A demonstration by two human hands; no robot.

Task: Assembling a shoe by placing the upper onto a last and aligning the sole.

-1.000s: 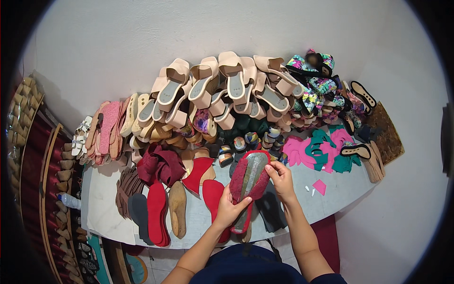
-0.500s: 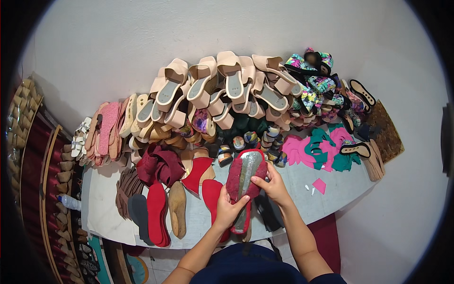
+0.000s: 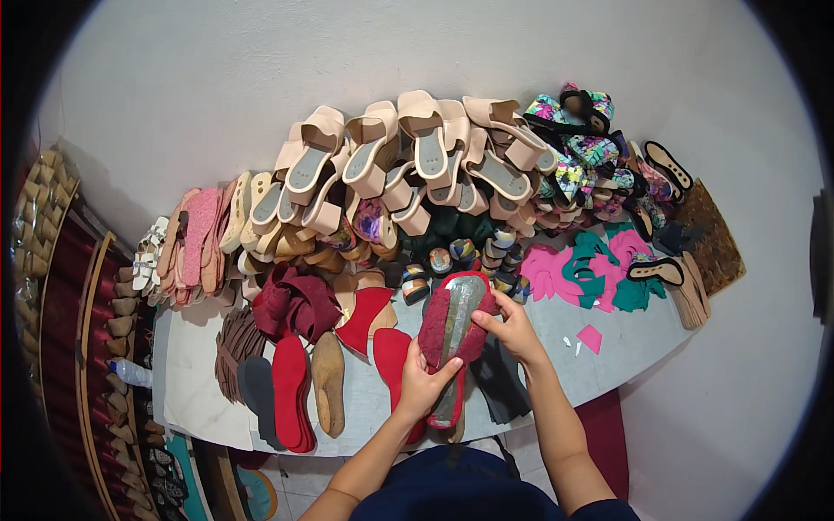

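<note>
Gripping left hand (image 3: 422,384): round the red shoe (image 3: 437,328)
Right hand (image 3: 512,332): pinching its right side
Red sole stack (image 3: 290,391): by the surface's (image 3: 556,369) near edge

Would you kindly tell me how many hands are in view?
2: the left hand grips the red shoe low on its left side; the right hand holds its upper right edge. No others show.
</note>
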